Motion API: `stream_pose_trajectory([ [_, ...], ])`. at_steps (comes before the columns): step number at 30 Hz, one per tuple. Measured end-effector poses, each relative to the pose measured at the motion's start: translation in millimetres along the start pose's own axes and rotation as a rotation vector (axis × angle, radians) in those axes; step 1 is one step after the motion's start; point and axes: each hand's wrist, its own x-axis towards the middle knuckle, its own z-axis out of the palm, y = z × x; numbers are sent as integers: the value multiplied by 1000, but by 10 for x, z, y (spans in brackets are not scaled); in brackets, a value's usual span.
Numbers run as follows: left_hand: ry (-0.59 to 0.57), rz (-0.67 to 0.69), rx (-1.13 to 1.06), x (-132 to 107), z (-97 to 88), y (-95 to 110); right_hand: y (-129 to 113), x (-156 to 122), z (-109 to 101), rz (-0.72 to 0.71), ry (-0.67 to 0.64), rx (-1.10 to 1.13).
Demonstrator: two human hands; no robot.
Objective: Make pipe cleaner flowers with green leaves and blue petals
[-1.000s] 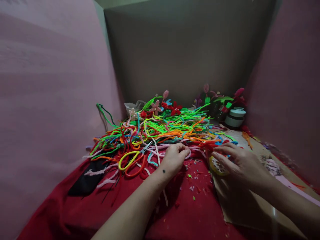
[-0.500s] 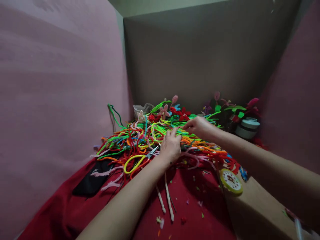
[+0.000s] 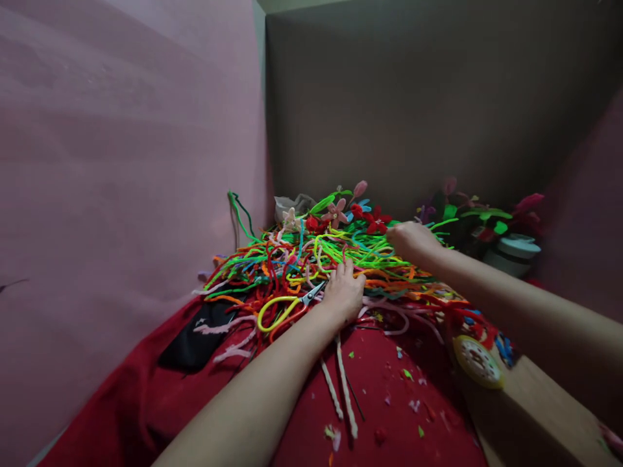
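A big tangled heap of coloured pipe cleaners (image 3: 311, 259) lies on a red cloth (image 3: 384, 402). My left hand (image 3: 344, 293) rests flat on the near edge of the heap, fingers stretched out, just right of scissors (image 3: 287, 310) with yellow and orange handles. My right hand (image 3: 413, 239) reaches into the far side of the heap among green pipe cleaners, near red pipe-cleaner flowers (image 3: 374, 220); its fingers are curled into the strands and what they grip is hidden. Two white pipe cleaners (image 3: 341, 389) lie loose on the cloth below my left wrist.
Pink walls close in on the left and right, a grey board stands behind. Finished pipe-cleaner flowers (image 3: 479, 214) and a white round container (image 3: 513, 254) sit at the back right. A yellow-rimmed disc (image 3: 477, 361) lies on brown cardboard (image 3: 530, 415). A black object (image 3: 195, 337) lies at the left.
My right hand left the yellow-rimmed disc and reached forward into the far side of the heap. My left hand opened and moved onto the heap's near edge. The view shifted left.
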Motion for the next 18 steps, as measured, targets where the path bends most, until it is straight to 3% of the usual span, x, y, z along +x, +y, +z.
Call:
stream_pose_trajectory([
  [5, -15, -3, 12, 13, 30, 5, 270, 43, -425, 167, 437, 219],
  [8, -10, 0, 20, 20, 52, 1, 366, 37, -617, 216, 523, 430],
  [13, 4, 24, 32, 12, 52, -1, 298, -22, -638, 134, 306, 645],
  [18, 10, 43, 43, 0, 46, 24, -12, -68, -229, 6, -83, 514],
])
